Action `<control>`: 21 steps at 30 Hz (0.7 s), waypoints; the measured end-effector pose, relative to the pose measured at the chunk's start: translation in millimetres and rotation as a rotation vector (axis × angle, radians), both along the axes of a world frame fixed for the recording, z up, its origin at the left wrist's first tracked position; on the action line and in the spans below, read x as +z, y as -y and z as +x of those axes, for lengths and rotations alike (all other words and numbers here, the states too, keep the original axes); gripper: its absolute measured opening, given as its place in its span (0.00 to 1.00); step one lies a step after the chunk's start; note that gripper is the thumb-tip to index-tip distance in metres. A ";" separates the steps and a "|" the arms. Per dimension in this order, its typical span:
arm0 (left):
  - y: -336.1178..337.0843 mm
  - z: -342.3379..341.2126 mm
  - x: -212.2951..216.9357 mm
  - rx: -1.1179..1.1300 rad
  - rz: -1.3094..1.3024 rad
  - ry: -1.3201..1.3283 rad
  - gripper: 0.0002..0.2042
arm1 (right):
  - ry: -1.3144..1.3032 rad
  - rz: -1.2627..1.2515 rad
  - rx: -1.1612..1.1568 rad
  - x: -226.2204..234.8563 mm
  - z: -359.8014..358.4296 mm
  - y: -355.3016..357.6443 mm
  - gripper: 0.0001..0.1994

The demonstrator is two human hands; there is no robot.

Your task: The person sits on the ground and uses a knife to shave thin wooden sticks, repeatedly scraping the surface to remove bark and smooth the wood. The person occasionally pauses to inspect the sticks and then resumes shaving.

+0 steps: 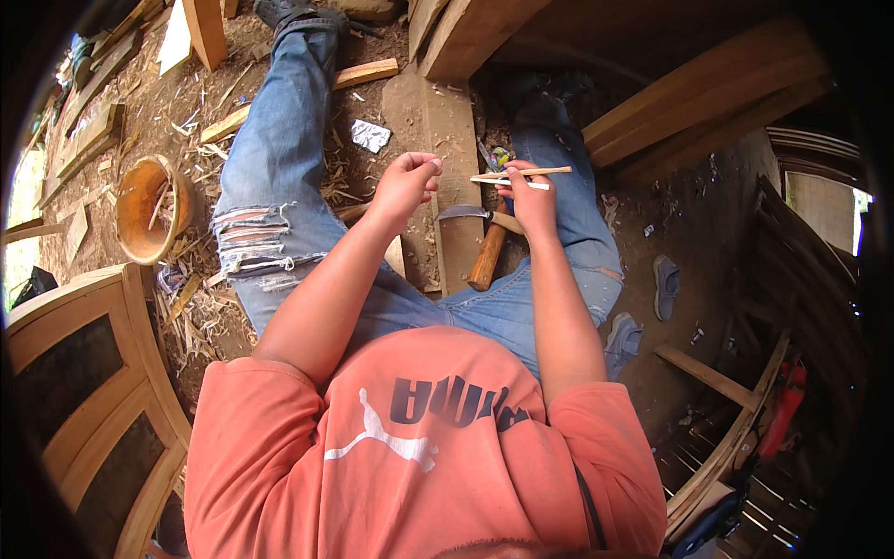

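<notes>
I sit on the ground in blue jeans and an orange shirt. My right hand (533, 197) holds a thin wooden stick (521, 173) lying crosswise, with a second pale sliver just under it. My left hand (406, 182) is loosely curled with nothing visible in it, a little left of the stick's end. Between my legs lies a flat wooden board (433, 126). On it, below my hands, rests an adze-like tool (486, 244) with a curved metal blade and a wooden handle.
A round wooden bowl (151, 210) sits at left among wood shavings. Curved wooden frames (88, 373) stand at lower left. Planks (694, 102) lean at upper right. A grey sandal (665, 287) lies on the dirt at right, and scrap wood pieces litter the ground.
</notes>
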State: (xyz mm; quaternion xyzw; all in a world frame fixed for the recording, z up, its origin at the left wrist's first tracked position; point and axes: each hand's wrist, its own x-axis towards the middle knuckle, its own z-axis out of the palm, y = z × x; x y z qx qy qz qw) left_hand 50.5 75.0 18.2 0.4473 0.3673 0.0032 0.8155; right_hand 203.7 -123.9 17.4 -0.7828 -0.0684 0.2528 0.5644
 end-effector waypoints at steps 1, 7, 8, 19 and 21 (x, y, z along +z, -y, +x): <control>0.3 0.0 -0.3 0.002 -0.002 0.003 0.16 | 0.019 0.000 0.002 2.1 0.1 2.0 0.10; 0.9 1.2 1.8 -0.031 0.008 -0.016 0.14 | 0.029 0.006 0.033 0.9 -4.3 5.1 0.09; 1.1 1.1 2.7 -0.036 0.009 -0.019 0.14 | 0.024 -0.003 0.047 -0.9 -4.6 5.6 0.09; 1.5 0.6 -0.1 0.002 0.018 -0.018 0.14 | 0.044 -0.076 0.177 4.6 -11.6 -29.2 0.10; 1.4 0.6 0.6 0.008 0.013 -0.009 0.14 | 0.075 0.005 0.121 0.7 -4.6 -26.9 0.09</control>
